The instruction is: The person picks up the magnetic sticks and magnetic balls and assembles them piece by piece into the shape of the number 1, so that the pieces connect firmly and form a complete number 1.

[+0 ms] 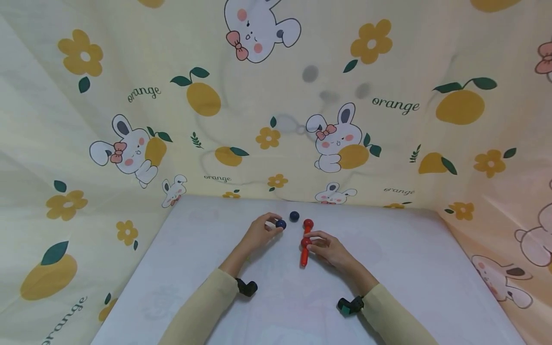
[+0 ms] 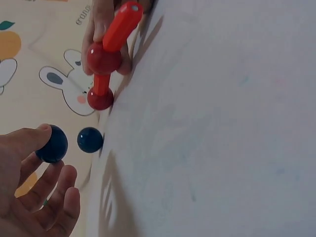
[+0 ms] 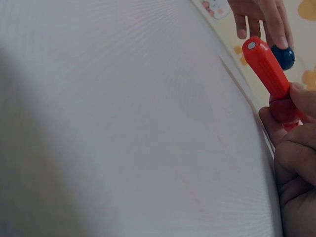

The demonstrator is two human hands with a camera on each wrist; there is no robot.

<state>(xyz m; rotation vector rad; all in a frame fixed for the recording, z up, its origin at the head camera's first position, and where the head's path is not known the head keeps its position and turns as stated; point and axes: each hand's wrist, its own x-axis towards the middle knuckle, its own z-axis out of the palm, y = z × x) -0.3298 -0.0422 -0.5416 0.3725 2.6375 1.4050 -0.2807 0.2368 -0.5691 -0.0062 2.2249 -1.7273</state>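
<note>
My left hand (image 1: 260, 232) pinches a dark blue ball (image 1: 281, 224) between thumb and fingers, a little above the white table. Just beyond it a second dark blue ball (image 1: 294, 216) sits on the table. With thumb and fingertips my right hand (image 1: 333, 250) grips a red ball (image 1: 305, 243) in the middle of a joined chain. From that ball a red rod (image 1: 304, 258) points toward me; in the right wrist view the rod's free end shows a silvery disc (image 3: 252, 45). Another rod leads away to a far red ball (image 1: 308, 224).
A white tabletop (image 1: 276, 306) lies under both hands. Behind it and at the sides hangs a cream cloth (image 1: 250, 167) printed with rabbits, oranges and flowers. Each wrist carries a small black camera, the left one (image 1: 247, 287) and the right one (image 1: 350, 305).
</note>
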